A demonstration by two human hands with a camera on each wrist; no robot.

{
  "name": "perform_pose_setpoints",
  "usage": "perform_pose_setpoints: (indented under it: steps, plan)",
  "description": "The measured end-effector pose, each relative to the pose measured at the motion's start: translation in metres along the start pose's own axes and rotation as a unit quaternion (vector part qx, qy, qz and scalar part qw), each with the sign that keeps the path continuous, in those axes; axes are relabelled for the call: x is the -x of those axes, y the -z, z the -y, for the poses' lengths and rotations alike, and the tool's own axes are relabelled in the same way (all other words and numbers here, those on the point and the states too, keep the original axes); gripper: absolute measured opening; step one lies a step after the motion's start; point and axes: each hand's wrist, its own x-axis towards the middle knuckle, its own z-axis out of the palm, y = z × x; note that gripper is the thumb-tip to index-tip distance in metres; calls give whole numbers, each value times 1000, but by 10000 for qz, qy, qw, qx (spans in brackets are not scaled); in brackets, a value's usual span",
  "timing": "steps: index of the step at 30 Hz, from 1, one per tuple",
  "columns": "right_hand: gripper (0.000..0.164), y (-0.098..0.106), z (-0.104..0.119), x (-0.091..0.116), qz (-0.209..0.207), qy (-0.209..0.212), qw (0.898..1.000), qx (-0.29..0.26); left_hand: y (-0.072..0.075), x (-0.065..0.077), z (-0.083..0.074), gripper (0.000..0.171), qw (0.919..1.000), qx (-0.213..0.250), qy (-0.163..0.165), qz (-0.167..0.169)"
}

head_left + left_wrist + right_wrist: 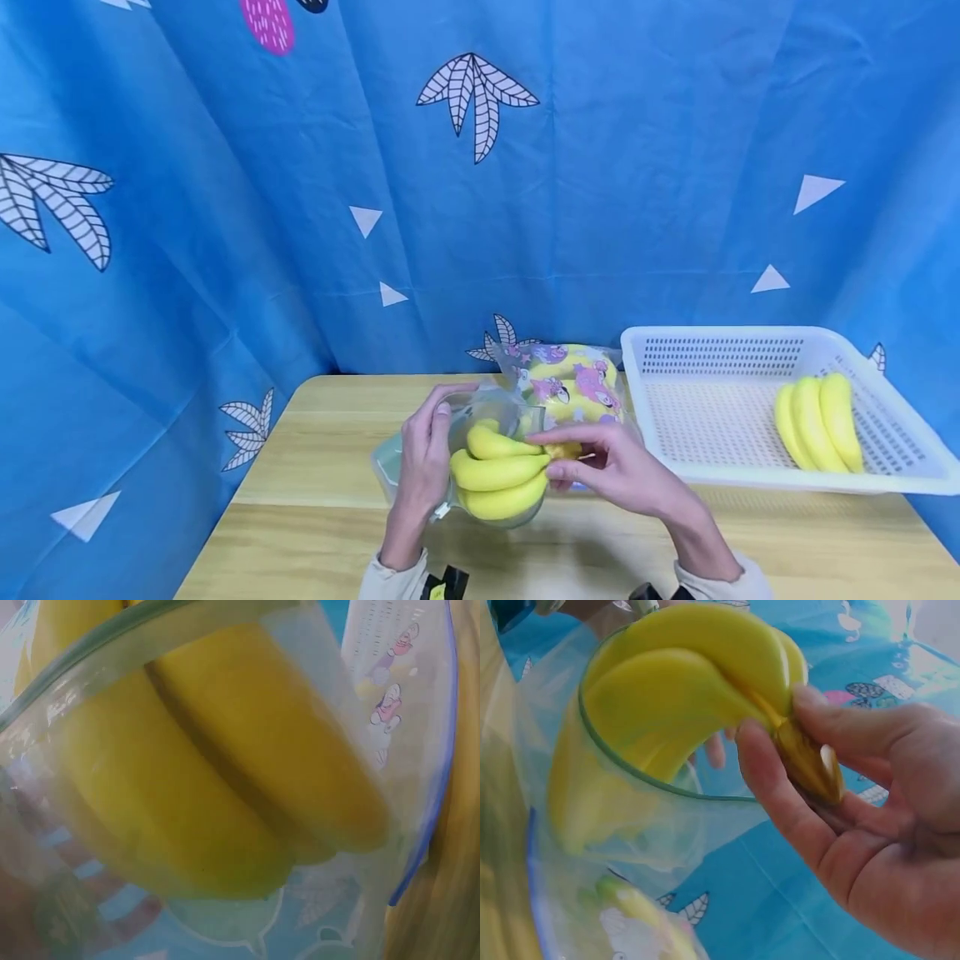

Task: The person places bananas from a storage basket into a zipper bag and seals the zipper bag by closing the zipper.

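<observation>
A bunch of yellow bananas [498, 479] sits partly inside a clear plastic bag [630, 817] with a green-edged mouth. At its brown stem [808, 761], my right hand [611, 467] pinches the bunch between thumb and fingers. My left hand [427, 454] grips the bag at its left side, fingers curled over the upper edge. Through the bag's wall in the left wrist view, the lower ends of the bananas [180, 795] show blurred. Some of the left fingers are hidden by the bag.
Behind the hands lies a printed clear bag [592, 375] with bananas inside. A white perforated basket [705, 400] stands at right, holding another banana bunch [817, 421]. Beside the left hand is a pale green flat item [386, 462]. A blue patterned curtain [637, 208] hangs behind the wooden table [315, 475].
</observation>
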Motion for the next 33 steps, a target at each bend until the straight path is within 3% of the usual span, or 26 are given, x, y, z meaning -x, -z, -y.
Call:
perform_pose_setpoints:
  steps: [7,14,20,24,29,33]
  plan:
    - [37,-18,-9,-13,-216,-268,9976,596,5,2,10,37,9996,-49,-2,-278]
    - [36,-46,-29,-25,-155,-272,9864,1614,15,13,31,40,9994,-139,-6,-322]
    - [33,-75,-50,-36,-335,-457,9842,1678,33,20,49,41,9992,21,-200,-338]
    - [30,-95,-59,-43,-524,-524,9823,1722,40,20,52,41,9989,13,-286,-364]
    - [31,-114,-65,-54,-1003,-600,9703,2119,35,18,50,42,9992,-191,-253,-259]
    - [33,-127,-69,-64,-1349,-618,9593,2402,28,19,49,41,9994,-91,-192,-283]
